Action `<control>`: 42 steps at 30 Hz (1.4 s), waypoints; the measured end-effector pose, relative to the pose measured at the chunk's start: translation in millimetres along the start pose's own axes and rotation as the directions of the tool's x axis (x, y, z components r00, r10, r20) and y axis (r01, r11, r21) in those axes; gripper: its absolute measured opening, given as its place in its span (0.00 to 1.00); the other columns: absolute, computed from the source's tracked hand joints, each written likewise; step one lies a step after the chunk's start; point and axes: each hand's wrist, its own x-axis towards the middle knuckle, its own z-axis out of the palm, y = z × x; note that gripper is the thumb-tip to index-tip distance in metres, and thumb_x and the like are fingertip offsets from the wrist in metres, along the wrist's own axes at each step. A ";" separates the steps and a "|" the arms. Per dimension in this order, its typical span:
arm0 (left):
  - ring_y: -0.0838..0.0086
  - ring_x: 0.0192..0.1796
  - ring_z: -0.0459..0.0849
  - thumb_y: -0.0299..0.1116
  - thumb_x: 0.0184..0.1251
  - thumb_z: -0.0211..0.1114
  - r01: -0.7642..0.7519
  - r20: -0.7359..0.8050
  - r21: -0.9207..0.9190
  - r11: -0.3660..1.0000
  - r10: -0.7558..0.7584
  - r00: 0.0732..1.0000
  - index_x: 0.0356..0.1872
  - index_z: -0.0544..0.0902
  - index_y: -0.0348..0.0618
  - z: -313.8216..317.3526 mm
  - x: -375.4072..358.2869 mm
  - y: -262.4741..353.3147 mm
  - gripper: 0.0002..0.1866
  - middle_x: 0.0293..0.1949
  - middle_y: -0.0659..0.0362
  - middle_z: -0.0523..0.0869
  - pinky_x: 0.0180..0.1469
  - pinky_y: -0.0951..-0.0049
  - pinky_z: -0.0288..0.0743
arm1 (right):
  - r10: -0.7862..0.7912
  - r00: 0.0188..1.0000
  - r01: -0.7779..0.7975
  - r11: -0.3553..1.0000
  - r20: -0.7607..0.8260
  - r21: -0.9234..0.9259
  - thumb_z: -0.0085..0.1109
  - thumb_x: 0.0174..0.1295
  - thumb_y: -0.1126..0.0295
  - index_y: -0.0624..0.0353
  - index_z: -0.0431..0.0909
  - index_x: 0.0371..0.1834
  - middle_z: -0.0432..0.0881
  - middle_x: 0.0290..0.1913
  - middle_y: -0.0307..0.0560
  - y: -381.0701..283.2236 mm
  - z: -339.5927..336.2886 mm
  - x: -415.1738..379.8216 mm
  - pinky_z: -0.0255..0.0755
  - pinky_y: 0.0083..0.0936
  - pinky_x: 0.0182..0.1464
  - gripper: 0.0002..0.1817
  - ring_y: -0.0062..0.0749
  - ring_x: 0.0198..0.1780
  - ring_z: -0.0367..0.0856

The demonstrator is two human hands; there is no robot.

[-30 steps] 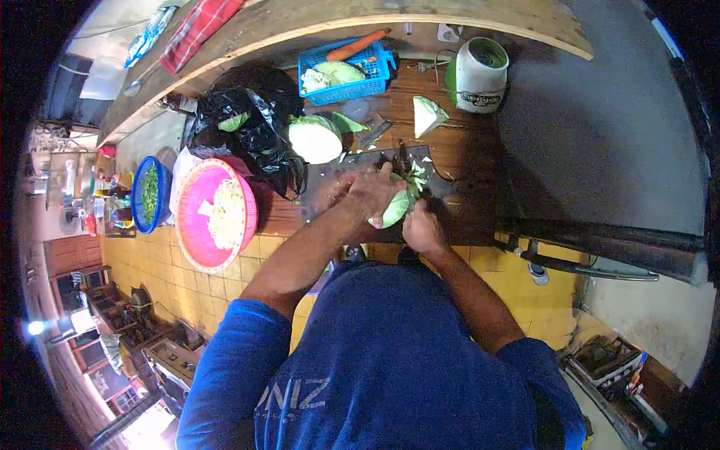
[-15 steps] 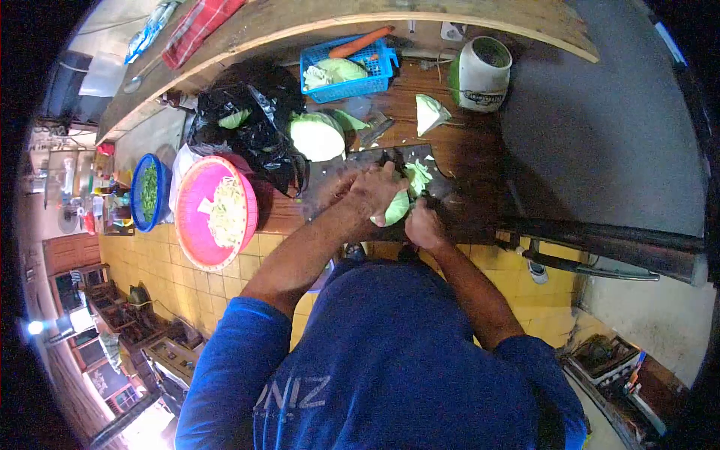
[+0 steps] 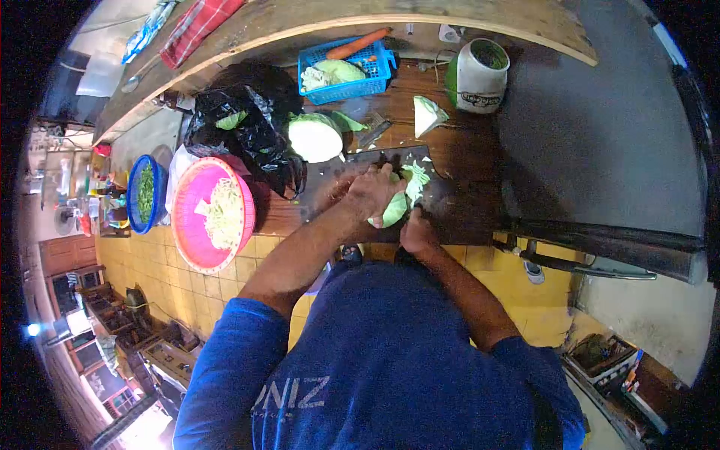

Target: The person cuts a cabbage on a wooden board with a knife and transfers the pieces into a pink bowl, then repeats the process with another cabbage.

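Observation:
On the dark cutting board (image 3: 319, 176), my left hand (image 3: 371, 191) presses down on a pale green piece of cabbage (image 3: 390, 211), its fingers curled over the top. My right hand (image 3: 418, 232) is closed around a knife, which is mostly hidden, close against the right side of that piece. Shredded cabbage (image 3: 417, 178) lies just beyond the knife. A cut cabbage half (image 3: 315, 140) rests behind the board with its pale face towards me. Farther right stands a cabbage wedge (image 3: 429, 117).
At left are a pink basin (image 3: 178, 225) with pale shreds and a blue basin (image 3: 133, 195) with chopped greens. A black plastic bag (image 3: 244, 124), a blue basket (image 3: 345, 91) with carrot and cabbage, and a white container (image 3: 480, 82) stand behind. A wooden shelf (image 3: 420, 24) overhangs the back.
My right hand has shifted slightly down and towards me, beside the cabbage piece. My left hand keeps its place on the cabbage. The whole view has moved slightly.

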 end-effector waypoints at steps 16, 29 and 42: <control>0.48 0.59 0.74 0.40 0.27 0.84 0.000 -0.040 -0.082 0.997 -0.003 0.999 0.60 0.72 0.58 -5.4 -12.2 -5.7 0.48 0.55 0.50 0.72 0.56 0.49 0.74 | 0.007 1.000 -0.007 0.999 0.010 -0.038 0.50 0.58 0.72 0.69 0.61 0.48 0.80 0.33 0.70 -4.0 2.0 2.0 0.73 0.58 0.40 0.18 0.68 0.36 0.80; 0.48 0.58 0.74 0.39 0.26 0.84 0.009 -0.066 -0.033 0.999 -0.011 0.998 0.60 0.72 0.60 2.4 -10.3 -6.6 0.48 0.55 0.47 0.70 0.56 0.52 0.75 | -0.169 0.986 0.169 0.985 0.011 -0.043 0.52 0.56 0.70 0.73 0.59 0.54 0.79 0.34 0.74 28.8 13.6 20.9 0.73 0.57 0.44 0.25 0.70 0.37 0.79; 0.49 0.58 0.77 0.38 0.29 0.83 0.033 -0.084 -0.096 0.995 -0.041 0.996 0.58 0.74 0.64 7.7 -16.2 -6.6 0.44 0.52 0.47 0.72 0.53 0.48 0.76 | -0.036 0.999 0.036 0.999 -0.008 0.001 0.57 0.54 0.72 0.72 0.59 0.57 0.81 0.35 0.69 9.6 20.4 -3.7 0.77 0.53 0.42 0.28 0.63 0.37 0.83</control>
